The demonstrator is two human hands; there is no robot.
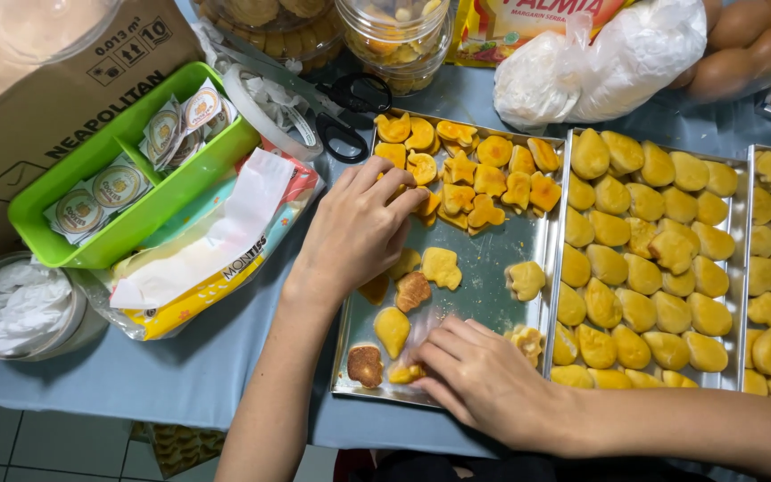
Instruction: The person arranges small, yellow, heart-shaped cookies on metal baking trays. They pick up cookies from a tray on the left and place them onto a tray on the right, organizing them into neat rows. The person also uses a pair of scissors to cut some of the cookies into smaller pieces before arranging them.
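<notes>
The left hand (359, 228) lies knuckles up, fingers curled onto orange cookies (470, 178) at the far end of a metal tray (484, 268). The right hand (484, 379), fingers bent, presses on a yellow cookie (403, 373) at the near edge; whether it grips is unclear. The tray's long axis runs away from the person. Right of both hands sits a full tray (644, 259); left, a green basket (118, 192); beyond, scissors (350, 112).
</notes>
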